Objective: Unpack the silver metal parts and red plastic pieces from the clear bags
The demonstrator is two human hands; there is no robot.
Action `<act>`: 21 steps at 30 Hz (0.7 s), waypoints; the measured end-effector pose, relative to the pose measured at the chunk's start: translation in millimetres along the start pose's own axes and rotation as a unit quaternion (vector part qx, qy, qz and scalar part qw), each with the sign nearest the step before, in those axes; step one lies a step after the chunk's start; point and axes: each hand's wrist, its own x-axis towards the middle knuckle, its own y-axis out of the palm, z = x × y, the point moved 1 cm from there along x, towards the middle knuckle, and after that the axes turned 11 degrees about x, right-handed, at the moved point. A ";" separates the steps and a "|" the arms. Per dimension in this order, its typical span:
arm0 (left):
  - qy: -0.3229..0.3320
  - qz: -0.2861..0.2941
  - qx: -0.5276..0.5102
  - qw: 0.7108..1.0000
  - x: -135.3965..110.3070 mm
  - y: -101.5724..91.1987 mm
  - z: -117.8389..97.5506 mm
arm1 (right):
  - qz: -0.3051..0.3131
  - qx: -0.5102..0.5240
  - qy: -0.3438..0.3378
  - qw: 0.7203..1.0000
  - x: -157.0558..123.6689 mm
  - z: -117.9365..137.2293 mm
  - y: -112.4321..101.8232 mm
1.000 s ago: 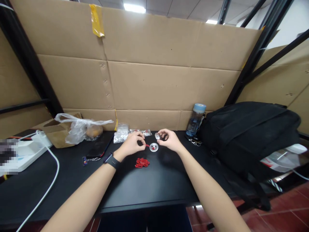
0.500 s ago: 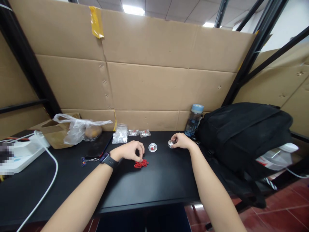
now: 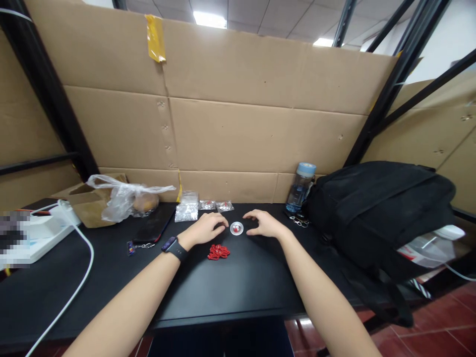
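A small round silver disc (image 3: 237, 228) with a red centre lies on the black table (image 3: 238, 282). My left hand (image 3: 206, 229) rests just left of it, fingers stretched toward it with nothing visible in them. My right hand (image 3: 265, 224) lies just right of the disc, fingers spread flat above the table, open. A red knotted cord (image 3: 218, 252) lies on the table below my left hand, apart from it. The silver piece my right hand held earlier is not visible.
Small clear plastic bags (image 3: 188, 209) lie behind the hands by the cardboard wall (image 3: 260, 134). A water bottle (image 3: 302, 187), keys (image 3: 298, 221) and a black backpack (image 3: 379, 208) are at right. A phone (image 3: 152, 228), a paper bag under plastic (image 3: 122, 198) and a white cable (image 3: 80, 277) are at left.
My left hand left the red cord and moved up to the disc. My right hand came back left from near the bottle and opened; its silver piece is no longer seen.
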 end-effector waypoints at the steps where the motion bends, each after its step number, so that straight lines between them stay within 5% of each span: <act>1: 0.000 0.004 0.005 1.000 0.1 2.6 -0.8 | 0.008 0.009 -0.014 1.000 3.3 5.2 9.7; 6: 0.012 0.011 -0.015 1.000 0.8 10.9 -6.5 | 0.001 0.003 -0.048 0.999 11.9 17.9 35.6; 21: -0.087 -0.046 -0.121 0.988 8.1 29.3 -9.7 | -0.045 0.090 -0.097 0.990 12.9 47.7 44.8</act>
